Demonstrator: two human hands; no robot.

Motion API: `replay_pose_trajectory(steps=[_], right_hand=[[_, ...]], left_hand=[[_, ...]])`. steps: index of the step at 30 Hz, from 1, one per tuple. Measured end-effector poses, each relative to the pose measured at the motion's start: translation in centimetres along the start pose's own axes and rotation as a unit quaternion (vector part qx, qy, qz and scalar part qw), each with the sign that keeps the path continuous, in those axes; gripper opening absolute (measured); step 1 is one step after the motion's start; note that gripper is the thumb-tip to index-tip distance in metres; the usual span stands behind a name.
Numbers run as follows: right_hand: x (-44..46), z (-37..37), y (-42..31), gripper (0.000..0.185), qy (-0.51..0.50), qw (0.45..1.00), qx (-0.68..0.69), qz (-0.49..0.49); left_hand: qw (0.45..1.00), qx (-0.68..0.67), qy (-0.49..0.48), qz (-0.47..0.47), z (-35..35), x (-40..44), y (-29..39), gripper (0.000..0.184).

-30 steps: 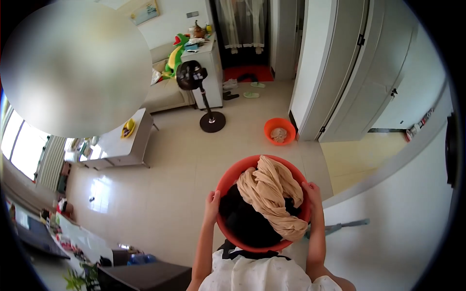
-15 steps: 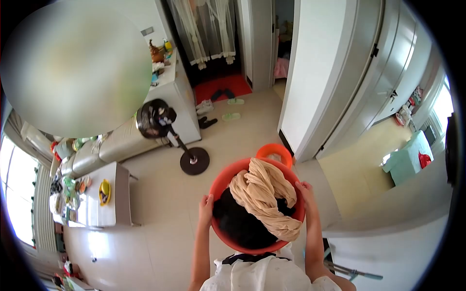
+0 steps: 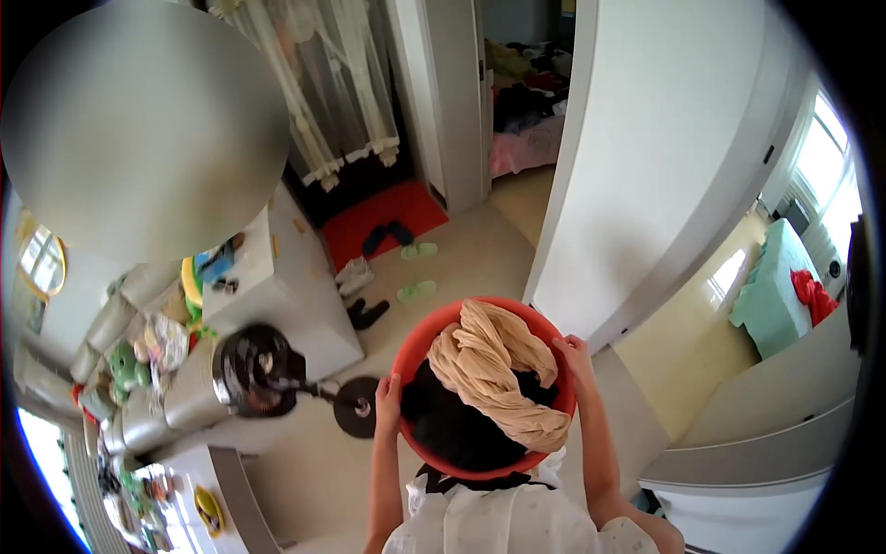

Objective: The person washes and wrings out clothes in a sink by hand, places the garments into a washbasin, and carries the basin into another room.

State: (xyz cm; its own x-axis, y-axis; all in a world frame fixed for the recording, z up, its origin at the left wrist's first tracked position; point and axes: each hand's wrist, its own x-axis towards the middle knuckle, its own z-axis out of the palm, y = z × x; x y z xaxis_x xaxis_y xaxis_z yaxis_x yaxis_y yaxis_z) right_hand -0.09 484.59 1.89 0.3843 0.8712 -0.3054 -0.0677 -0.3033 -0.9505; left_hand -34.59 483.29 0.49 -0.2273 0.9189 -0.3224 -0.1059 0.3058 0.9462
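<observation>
A red-orange basin (image 3: 406, 351) is held out in front of my body at waist height. Inside it lie a twisted tan cloth (image 3: 494, 369) on top and black fabric (image 3: 457, 420) underneath. My left hand (image 3: 389, 402) grips the rim on the left side, its thumb over the edge. On the opposite side my right hand (image 3: 576, 356) is closed round the rim. The fingers beneath the rim are hidden on both sides.
A standing fan (image 3: 258, 369) with a round base is at the left. Slippers (image 3: 418, 292) and shoes lie near a red mat (image 3: 351, 242). Ahead, a white wall (image 3: 637, 166) separates two doorways. A table (image 3: 226, 489) stands lower left.
I have moved forward across the floor, basin in both hands. The fan and table have shifted lower in view, the doorway looks nearer, and the orange tub on the floor is out of sight.
</observation>
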Motion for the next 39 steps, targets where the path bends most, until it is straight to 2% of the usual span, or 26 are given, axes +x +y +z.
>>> replay_pose_trajectory(steps=[3, 4, 5, 7, 10, 12, 16, 17, 20, 22, 24, 28, 30, 32, 37, 39], right_hand=[[5.9, 3.3, 0.1, 0.020, 0.037, 0.999, 0.006, -0.021], [6.4, 4.6, -1.1, 0.022, 0.077, 0.995, -0.054, -0.021], [8.0, 5.7, -1.5, 0.023, 0.092, 0.995, -0.028, -0.014], [9.6, 7.1, -0.6, 0.025, 0.118, 0.993, 0.001, 0.015], [14.2, 8.6, -1.1, 0.023, 0.139, 0.989, 0.047, 0.011], [17.3, 9.8, -2.2, 0.021, 0.141, 0.987, 0.073, 0.028], [25.6, 12.5, -4.1, 0.022, 0.164, 0.986, 0.041, 0.001], [28.3, 13.1, -5.2, 0.024, 0.169, 0.985, 0.015, -0.018], [34.9, 13.9, -6.8, 0.029, 0.193, 0.980, -0.010, -0.043], [38.9, 13.9, -7.9, 0.029, 0.209, 0.975, -0.063, -0.042], [41.6, 13.5, -8.9, 0.029, 0.214, 0.975, -0.056, -0.018], [48.2, 11.2, -8.9, 0.030, 0.220, 0.974, -0.051, -0.003], [51.7, 9.9, -8.8, 0.029, 0.241, 0.969, -0.061, -0.002], [55.6, 8.3, -10.0, 0.029, 0.263, 0.962, -0.067, -0.014], [64.6, 5.1, -11.5, 0.028, 0.313, 0.949, 0.025, -0.016], [66.1, 4.5, -15.2, 0.027, 0.341, 0.940, -0.013, 0.001]], left_hand=[[1.000, 0.026, -0.013, 0.010, 0.7, 8.4, 2.2, 0.025], [0.998, 0.041, -0.011, 0.035, 1.4, 12.0, 3.4, 0.026], [0.994, 0.096, -0.032, 0.028, 1.9, 14.2, 5.4, 0.026], [0.989, 0.124, -0.067, 0.042, 2.5, 18.5, 7.0, 0.026], [0.981, 0.145, -0.109, 0.071, 4.5, 24.8, 8.2, 0.028], [0.975, 0.169, -0.095, 0.110, 6.4, 28.9, 8.8, 0.029], [0.962, 0.231, -0.102, 0.104, 10.0, 38.2, 10.9, 0.030], [0.940, 0.291, -0.100, 0.145, 11.2, 40.6, 11.8, 0.026], [0.958, 0.215, -0.127, 0.143, 15.2, 46.3, 14.3, 0.024], [0.950, 0.248, -0.140, 0.126, 17.6, 50.4, 15.3, 0.021], [0.953, 0.214, -0.151, 0.151, 19.9, 53.0, 15.3, 0.020], [0.941, 0.243, -0.176, 0.159, 25.8, 58.2, 15.1, 0.017], [0.951, 0.194, -0.208, 0.121, 30.0, 61.0, 15.5, 0.015], [0.942, 0.209, -0.225, 0.138, 34.8, 64.4, 16.1, 0.015], [0.913, 0.222, -0.288, 0.182, 46.4, 73.2, 17.9, 0.019], [0.907, 0.216, -0.309, 0.186, 50.5, 76.0, 18.7, 0.020]])
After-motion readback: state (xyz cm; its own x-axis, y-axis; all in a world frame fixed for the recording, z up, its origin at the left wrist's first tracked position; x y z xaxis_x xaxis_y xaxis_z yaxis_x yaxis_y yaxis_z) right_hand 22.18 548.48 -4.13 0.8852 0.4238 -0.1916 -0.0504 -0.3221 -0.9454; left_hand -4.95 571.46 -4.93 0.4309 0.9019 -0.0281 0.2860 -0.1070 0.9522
